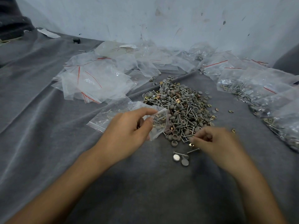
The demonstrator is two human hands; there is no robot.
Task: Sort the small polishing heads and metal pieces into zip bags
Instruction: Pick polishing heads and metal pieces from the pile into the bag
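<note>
Nearest, two round grey caps [185, 162] and a loose screw [192, 150] lie on the grey cloth [145, 183]. Just beyond, the right hand [215, 143] has its fingers [195, 140] curled, thumb and forefinger tips meeting. Blur hides whether they grasp anything. The left hand [127, 131] pinches a small zip bag [159, 123] with a few pieces inside, against the pile [179, 109] of grey caps, screws and brass clips. Farther off, empty zip bags [93, 81] lie left and filled bags [258, 91] right, near the wall [161, 18].
</note>
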